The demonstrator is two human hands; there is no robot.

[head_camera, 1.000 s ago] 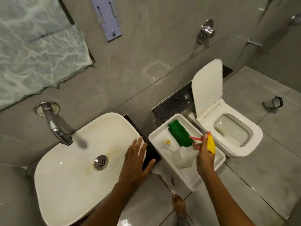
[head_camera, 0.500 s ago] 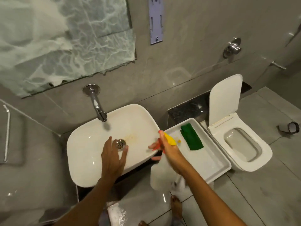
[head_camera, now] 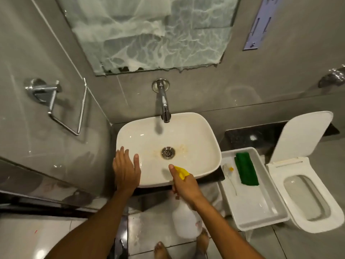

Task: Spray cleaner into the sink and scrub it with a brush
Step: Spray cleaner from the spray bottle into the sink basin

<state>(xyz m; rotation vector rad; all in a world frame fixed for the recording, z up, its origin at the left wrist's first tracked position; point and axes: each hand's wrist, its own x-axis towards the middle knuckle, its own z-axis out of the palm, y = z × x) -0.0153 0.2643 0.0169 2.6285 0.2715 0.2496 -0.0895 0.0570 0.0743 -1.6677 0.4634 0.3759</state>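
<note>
- Bare feet [head_camera: 162,249] are standing on wet floor tiles, squared up to the basin; the person is facing the work head-on.
- Right hand [head_camera: 183,186] is wrapping closed around the neck of the spray bottle [head_camera: 186,221], forefinger reaching forward along the yellow nozzle [head_camera: 181,171]. The translucent body is hanging below the fist, over the floor.
- The nozzle is pointing over the near rim toward the bowl, probably lining up a shot at the stains. Whether the trigger is being squeezed, cannot tell; no mist is showing.
- Left hand [head_camera: 126,168] is lying flat and open on the near-left rim of the sink [head_camera: 141,135], holding nothing, likely bracing the body and staying clear of the spray path.
- Brownish staining is ringing the drain [head_camera: 168,152], so the aim looks sensible.
- White tray [head_camera: 261,217] is sitting just right of the sink, keeping supplies within the right hand's reach: a green cloth [head_camera: 246,170] and a pale, thin-handled brush [head_camera: 230,174], untouched.
- Toilet [head_camera: 308,193] is standing beyond the tray, lid up.
- Faucet [head_camera: 164,101] is hanging over the far rim; no water is running.
</note>
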